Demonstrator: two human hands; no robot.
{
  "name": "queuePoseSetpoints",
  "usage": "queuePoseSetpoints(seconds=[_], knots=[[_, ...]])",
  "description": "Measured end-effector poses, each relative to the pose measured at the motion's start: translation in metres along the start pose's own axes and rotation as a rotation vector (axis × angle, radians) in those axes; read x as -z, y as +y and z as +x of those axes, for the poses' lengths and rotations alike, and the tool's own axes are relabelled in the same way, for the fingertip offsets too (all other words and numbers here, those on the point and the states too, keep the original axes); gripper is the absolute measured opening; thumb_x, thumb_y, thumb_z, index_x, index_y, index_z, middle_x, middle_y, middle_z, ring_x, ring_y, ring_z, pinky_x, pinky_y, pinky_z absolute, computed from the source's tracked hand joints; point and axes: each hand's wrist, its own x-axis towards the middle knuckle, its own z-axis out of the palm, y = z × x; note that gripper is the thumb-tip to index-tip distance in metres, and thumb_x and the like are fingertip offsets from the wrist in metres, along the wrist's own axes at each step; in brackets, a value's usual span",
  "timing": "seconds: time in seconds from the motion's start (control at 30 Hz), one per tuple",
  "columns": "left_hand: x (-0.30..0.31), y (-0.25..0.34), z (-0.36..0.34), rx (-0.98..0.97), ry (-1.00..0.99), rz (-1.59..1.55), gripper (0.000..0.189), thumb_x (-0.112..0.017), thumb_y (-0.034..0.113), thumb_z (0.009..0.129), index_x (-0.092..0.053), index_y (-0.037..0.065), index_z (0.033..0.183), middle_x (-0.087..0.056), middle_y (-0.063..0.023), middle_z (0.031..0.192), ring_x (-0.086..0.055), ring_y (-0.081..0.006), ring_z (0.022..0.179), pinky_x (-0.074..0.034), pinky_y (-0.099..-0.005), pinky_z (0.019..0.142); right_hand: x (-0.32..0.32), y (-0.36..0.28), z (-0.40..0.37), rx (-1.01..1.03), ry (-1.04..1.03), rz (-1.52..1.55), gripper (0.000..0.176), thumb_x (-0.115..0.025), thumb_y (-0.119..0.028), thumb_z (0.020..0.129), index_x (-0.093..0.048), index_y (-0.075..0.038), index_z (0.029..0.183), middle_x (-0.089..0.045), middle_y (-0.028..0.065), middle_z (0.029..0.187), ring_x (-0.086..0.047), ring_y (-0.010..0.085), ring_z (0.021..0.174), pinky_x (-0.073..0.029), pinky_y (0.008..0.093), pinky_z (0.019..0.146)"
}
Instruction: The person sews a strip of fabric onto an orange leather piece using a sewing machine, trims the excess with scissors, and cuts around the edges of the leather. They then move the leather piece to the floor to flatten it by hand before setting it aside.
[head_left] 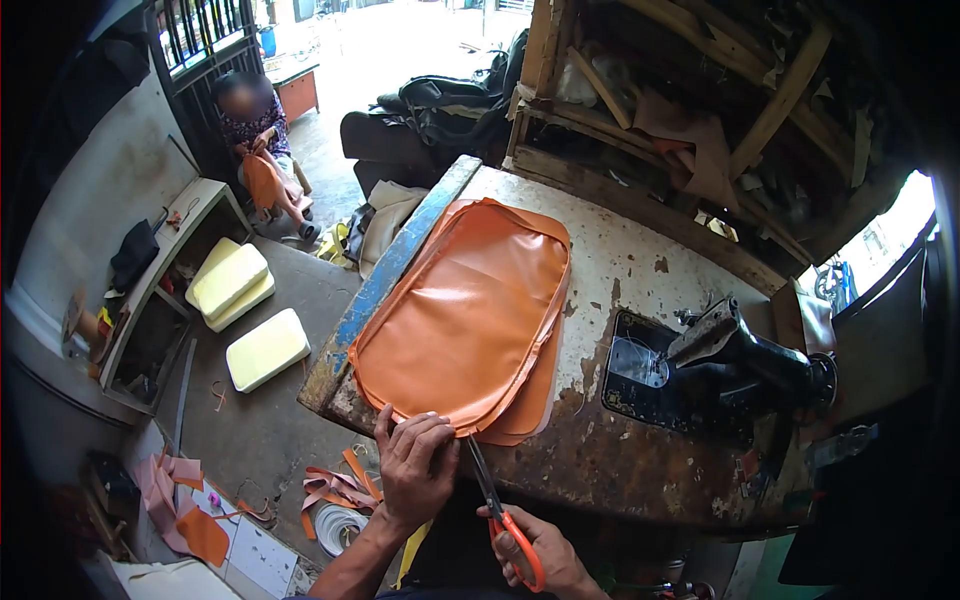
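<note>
Nearest, the right hand (545,565) has its fingers curled closed through the orange handles of the long, dark-bladed metal scissors (488,490), whose tips meet the near edge of the glossy orange, round-cornered, leather-like cover (465,310). The left hand (415,470), just left of the scissors, has its fingers bent and closed on the cover's near rim. The cover lies flat over more orange material on the worn, paint-chipped wooden bench (650,490). Below and left of the cover, on the floor, are a coil of white strip (340,528) and thin orange and pink scraps (335,487). Right of the cover, a black, worn sewing machine (755,355) sits in the bench. Left of it, pale yellow rectangular foam blocks (268,350) rest on the floor. Beyond the cover, to the upper left, a seated person (250,130) holds orange material (262,182); to the upper right stands a rough wooden rack (640,150).
</note>
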Motion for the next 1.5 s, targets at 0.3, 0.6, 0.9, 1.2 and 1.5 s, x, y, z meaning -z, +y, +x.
queuePoseSetpoints(seconds=[0.3,0.6,0.9,1.2,1.5], knots=[[-0.002,0.001,0.001,0.032,0.042,-0.031,0.026,-0.080,0.001,0.084,-0.070,0.008,0.107,-0.074,-0.0070,0.106,-0.072,-0.0262,0.107,-0.031,-0.0569,0.121,-0.005,-0.001,0.007,0.007,0.040,-0.190,0.065,-0.078,-0.045,0.097,-0.057,-0.014,0.150,-0.058,-0.0047,0.074,-0.055,0.0047,0.061,-0.046,0.0240,0.057],[-0.014,0.000,0.006,-0.012,0.009,-0.072,0.023,-0.077,-0.001,0.085,-0.073,0.010,0.105,-0.075,-0.0059,0.106,-0.073,-0.0245,0.106,-0.030,-0.0590,0.122,-0.002,-0.007,0.004,0.011,0.149,-0.341,0.066,-0.079,-0.046,0.096,-0.058,-0.013,0.149,-0.063,-0.0013,0.073,-0.059,0.0055,0.063,-0.049,0.0257,0.059],[-0.025,0.005,0.007,-0.163,-0.008,0.040,0.024,-0.074,-0.002,0.083,-0.074,0.009,0.104,-0.076,-0.0050,0.104,-0.073,-0.0231,0.104,-0.031,-0.0639,0.122,0.005,0.003,0.001,0.067,0.228,-0.344,0.064,-0.080,-0.045,0.095,-0.060,-0.013,0.146,-0.064,-0.0016,0.072,-0.057,0.0040,0.059,-0.047,0.0244,0.056],[-0.029,0.011,0.006,-0.200,-0.017,0.073,0.021,-0.075,0.001,0.083,-0.073,0.010,0.102,-0.075,-0.0033,0.103,-0.072,-0.0223,0.102,-0.038,-0.0577,0.117,0.011,0.007,-0.005,0.013,0.208,-0.331,0.056,-0.075,-0.041,0.100,-0.060,-0.009,0.143,-0.064,-0.0021,0.073,-0.059,0.0036,0.058,-0.048,0.0246,0.051],[-0.030,0.014,0.013,-0.179,-0.075,0.087,0.017,-0.073,0.001,0.083,-0.069,0.009,0.098,-0.072,-0.0062,0.097,-0.071,-0.0237,0.095,-0.050,-0.0463,0.097,0.011,0.034,-0.013,0.172,0.282,0.075,0.035,-0.064,-0.028,0.106,-0.065,-0.010,0.135,-0.064,-0.0012,0.075,-0.055,0.0057,0.045,-0.044,0.0208,0.036]])
